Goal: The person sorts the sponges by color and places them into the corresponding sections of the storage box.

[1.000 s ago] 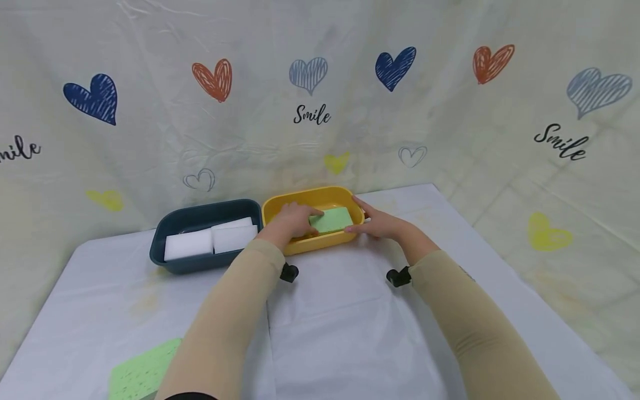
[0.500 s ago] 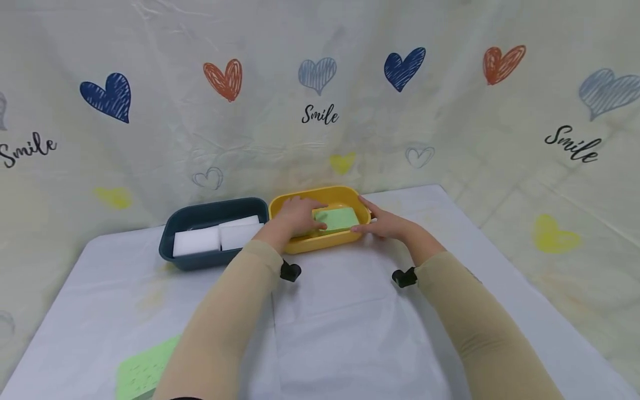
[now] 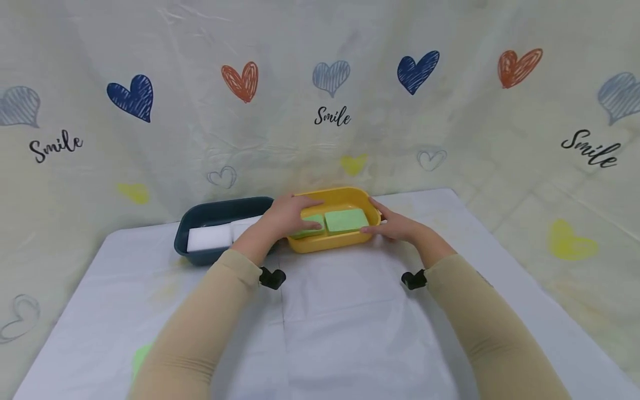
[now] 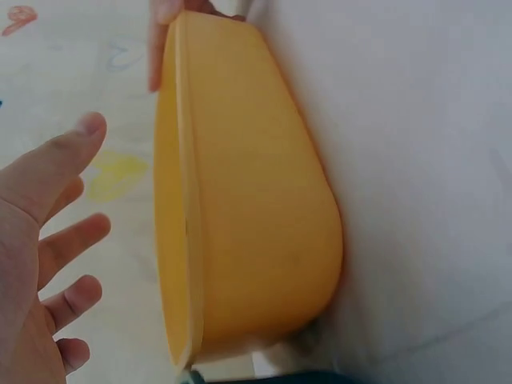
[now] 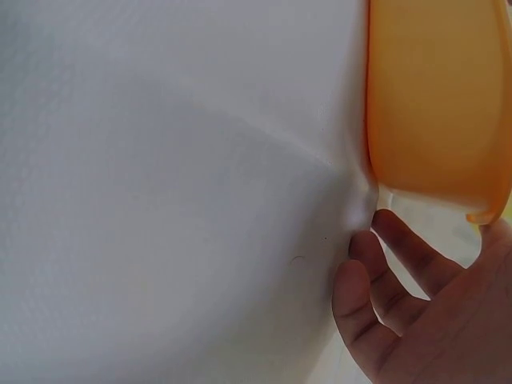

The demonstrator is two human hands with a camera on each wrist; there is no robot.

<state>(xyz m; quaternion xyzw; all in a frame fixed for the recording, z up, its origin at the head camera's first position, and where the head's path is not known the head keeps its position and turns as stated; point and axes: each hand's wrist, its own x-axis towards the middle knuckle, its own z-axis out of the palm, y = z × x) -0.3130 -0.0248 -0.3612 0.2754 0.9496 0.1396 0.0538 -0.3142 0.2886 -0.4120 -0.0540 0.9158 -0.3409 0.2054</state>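
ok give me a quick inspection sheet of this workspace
surface: white cloth-covered table, creased, faint yellowish stains.
job's things: yellow tub holding two green sponges.
clutter: dark blue tub with white sponges; green sheet at the near left edge.
hands: left hand over the yellow tub, fingers on a sponge; right hand against the tub's right end.
cables: nothing seen.
surroundings: heart-print backdrop reading Smile.

Two sponges [image 3: 340, 221] lie side by side in a tub [image 3: 350, 241] on the tabletop [image 3: 345, 311]. The left hand [image 3: 290, 216] reaches into the tub from its left; the right hand [image 3: 395, 226] rests against its right end. Left of the left hand's grip, a second tub [image 3: 210, 214] holds blocks [image 3: 209, 239].
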